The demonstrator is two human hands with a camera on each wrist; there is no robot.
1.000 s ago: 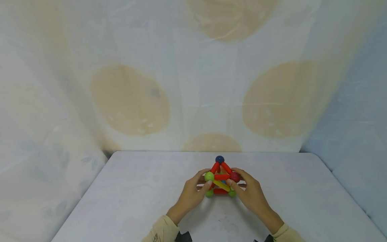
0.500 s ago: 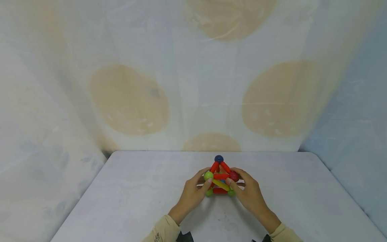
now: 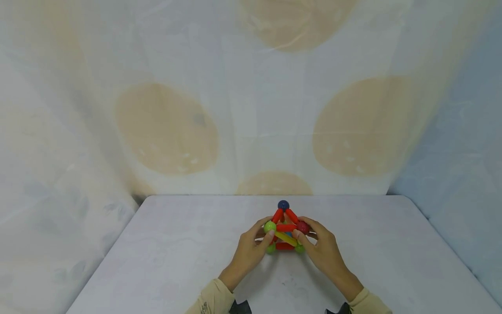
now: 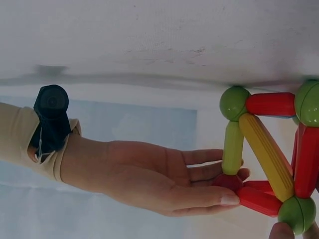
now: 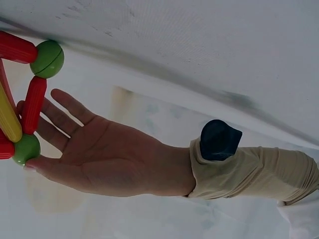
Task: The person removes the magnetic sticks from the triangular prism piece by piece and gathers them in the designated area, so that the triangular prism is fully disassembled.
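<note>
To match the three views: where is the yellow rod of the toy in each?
Head: yellow rod slants across the toy's front, between both hands.
Left wrist: right side, running diagonally.
Right wrist: far left edge, mostly cut off.
Shared landmark: the white table.

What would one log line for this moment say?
left hand: fingertips on stick-and-ball toy | right hand: same, opposite side | toy: on table

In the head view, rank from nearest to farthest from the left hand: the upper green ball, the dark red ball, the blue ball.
From the left hand:
1. Upper green ball, at its fingertips, on the toy's left.
2. Dark red ball, across the toy, by the right hand.
3. Blue ball, at the top, clearly farthest.
</note>
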